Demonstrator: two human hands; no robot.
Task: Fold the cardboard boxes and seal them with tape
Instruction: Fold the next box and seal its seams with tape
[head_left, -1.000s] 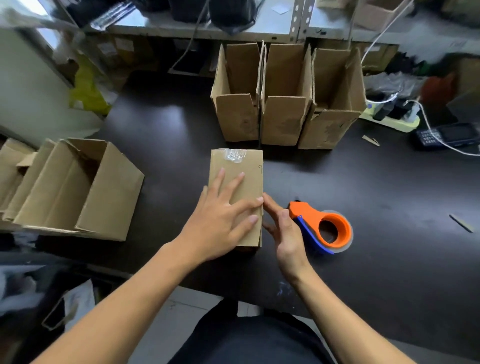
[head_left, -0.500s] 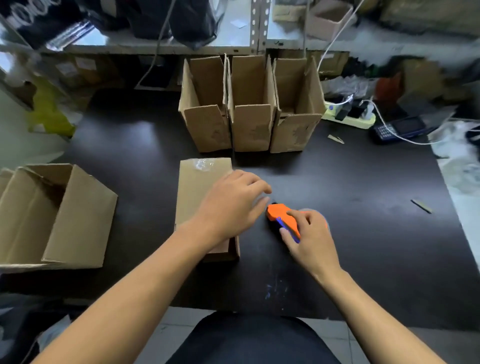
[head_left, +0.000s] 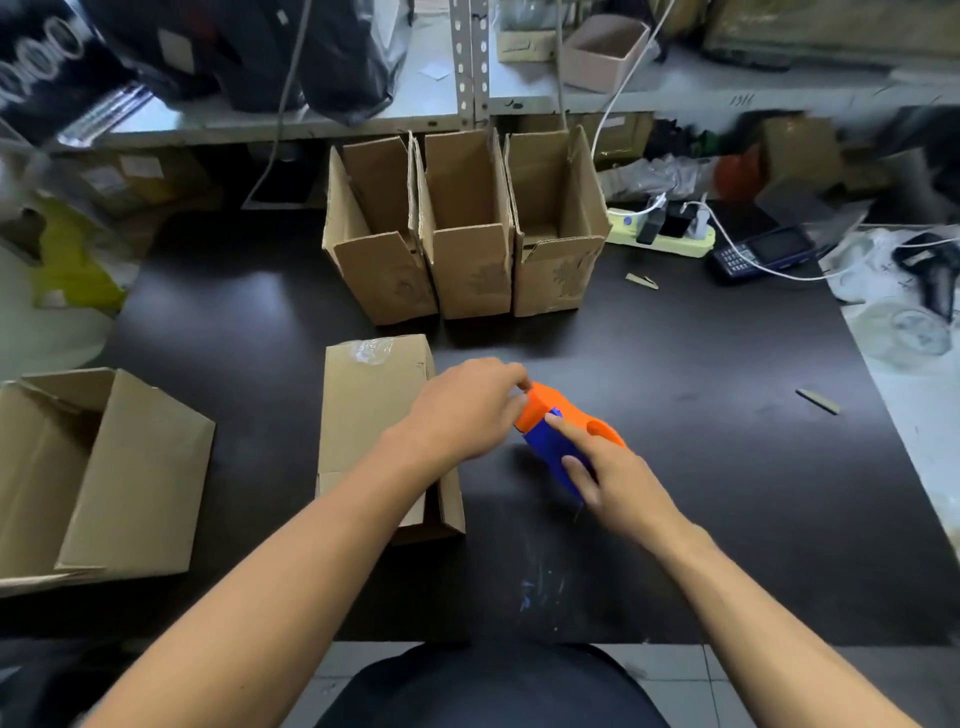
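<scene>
**Tape dispenser in both hands, folded box waiting beside them**

The dark table (head_left: 727, 467) has open room to the right of the hands; its near edge runs just below the forearms. An open carton (head_left: 104, 478) lies at left, and three upright open boxes (head_left: 467, 234) stand in a row behind. The folded box (head_left: 371, 415) lies flat, just left of the hands, crumpled tape at its far end. The right hand (head_left: 618, 478) grips the orange and blue tape dispenser (head_left: 550, 423), fingers curled round its body. The left hand (head_left: 462, 410) pinches at its orange nose, probably seeking the tape end. Risks: the tape could tear or stick to itself, and the unheld flaps could spring open.
</scene>
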